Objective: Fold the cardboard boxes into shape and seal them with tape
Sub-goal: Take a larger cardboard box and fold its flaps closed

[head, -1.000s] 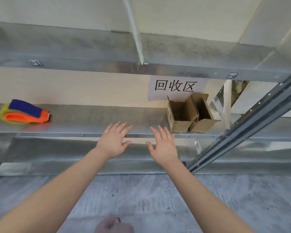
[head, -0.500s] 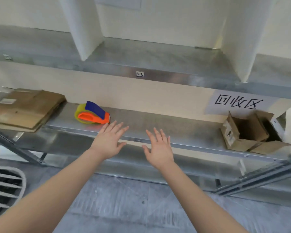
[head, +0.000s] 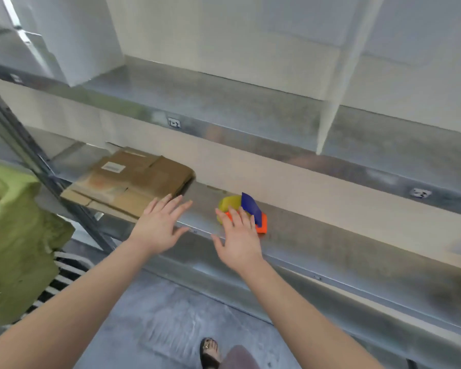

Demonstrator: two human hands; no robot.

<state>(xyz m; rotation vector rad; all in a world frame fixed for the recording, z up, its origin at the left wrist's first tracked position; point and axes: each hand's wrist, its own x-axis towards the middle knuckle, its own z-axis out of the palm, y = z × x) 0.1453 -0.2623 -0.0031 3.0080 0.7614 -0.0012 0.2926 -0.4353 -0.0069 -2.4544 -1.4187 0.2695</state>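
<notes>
A stack of flattened brown cardboard boxes [head: 133,179] lies at the left of the metal shelf [head: 317,243]. To its right sits a tape dispenser [head: 246,209] in yellow, blue and orange. My left hand [head: 160,225] is stretched out flat with spread fingers, its tips just short of the stack's near right corner. My right hand [head: 238,238] is also flat and spread, in front of the dispenser and covering its near side. Neither hand holds anything.
A second metal shelf [head: 224,105] runs above, with white upright dividers. A dark slanted frame post [head: 37,166] stands at the left. Green cloth [head: 14,235] hangs over a white rack at the far left. My sandalled foot [head: 210,352] is on the grey floor.
The view has swung left: the cardboard stack and tape dispenser now sit right before my hands, and the open boxes with the paper sign have left the frame. Both hands stay flat and spread.
</notes>
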